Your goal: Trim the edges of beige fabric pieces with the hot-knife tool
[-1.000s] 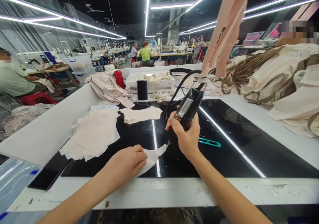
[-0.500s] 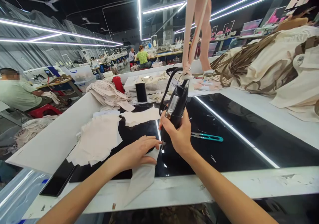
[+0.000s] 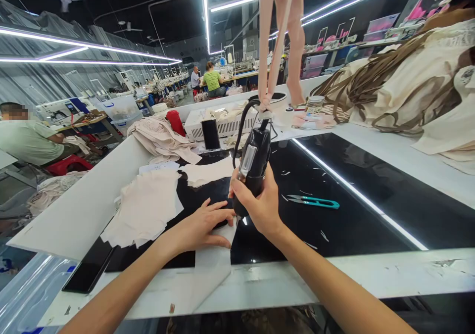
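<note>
My right hand (image 3: 261,203) is wrapped around a black corded power tool (image 3: 257,151) with a silver plate on its side. The tool stands nearly upright, tied at its top to pink fabric strips (image 3: 280,37) hanging from above. Its lower tip is mostly hidden behind my fingers. Just left of it, my left hand (image 3: 208,225) lies spread over a narrow pale fabric piece (image 3: 211,264), which hangs over the table's front edge. The fabric's upper end reaches the tool's tip; whether they touch I cannot tell.
Teal thread snips (image 3: 315,202) and white scraps lie on the black tabletop (image 3: 371,215) to the right. Cut fabric pieces (image 3: 144,205) are stacked at left, near a dark phone (image 3: 89,267). Another phone (image 3: 211,134) stands behind. Fabric heaps (image 3: 404,81) fill the right side. Other people sit farther off.
The tool and my right hand have shifted slightly left in view. My left fingers have lifted and spread a little. The camera's view has turned slightly.
</note>
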A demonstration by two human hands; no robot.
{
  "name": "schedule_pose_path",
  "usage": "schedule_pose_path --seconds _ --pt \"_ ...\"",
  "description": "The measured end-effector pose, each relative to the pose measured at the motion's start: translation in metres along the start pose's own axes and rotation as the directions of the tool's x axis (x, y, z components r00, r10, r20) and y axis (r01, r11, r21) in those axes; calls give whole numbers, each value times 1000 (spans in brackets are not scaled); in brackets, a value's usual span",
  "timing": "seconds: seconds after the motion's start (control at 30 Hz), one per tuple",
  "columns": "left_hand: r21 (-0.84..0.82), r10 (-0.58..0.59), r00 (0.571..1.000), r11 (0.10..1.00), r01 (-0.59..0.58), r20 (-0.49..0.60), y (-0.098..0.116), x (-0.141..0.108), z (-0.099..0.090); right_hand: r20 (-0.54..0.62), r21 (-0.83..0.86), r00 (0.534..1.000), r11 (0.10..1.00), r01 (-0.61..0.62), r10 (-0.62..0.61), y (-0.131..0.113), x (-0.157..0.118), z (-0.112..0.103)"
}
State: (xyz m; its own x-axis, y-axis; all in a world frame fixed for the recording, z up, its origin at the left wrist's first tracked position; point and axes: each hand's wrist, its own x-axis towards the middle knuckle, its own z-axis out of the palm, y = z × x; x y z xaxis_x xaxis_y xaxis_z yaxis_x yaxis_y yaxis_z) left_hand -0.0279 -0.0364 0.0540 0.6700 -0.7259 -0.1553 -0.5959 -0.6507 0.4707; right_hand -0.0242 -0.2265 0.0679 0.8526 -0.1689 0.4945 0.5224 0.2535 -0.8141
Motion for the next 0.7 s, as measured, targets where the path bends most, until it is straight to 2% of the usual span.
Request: schedule_pose_path --seconds 0.5,0.7 --pt "-17 8 1000 1000 -9 -8 -1 0 0 2 -4 1000 1000 -12 12 -4 -7 3" --pt "-48 21 1000 999 -21 -10 -2 0 0 6 -4 999 1000 31 -31 -6 -10 3"
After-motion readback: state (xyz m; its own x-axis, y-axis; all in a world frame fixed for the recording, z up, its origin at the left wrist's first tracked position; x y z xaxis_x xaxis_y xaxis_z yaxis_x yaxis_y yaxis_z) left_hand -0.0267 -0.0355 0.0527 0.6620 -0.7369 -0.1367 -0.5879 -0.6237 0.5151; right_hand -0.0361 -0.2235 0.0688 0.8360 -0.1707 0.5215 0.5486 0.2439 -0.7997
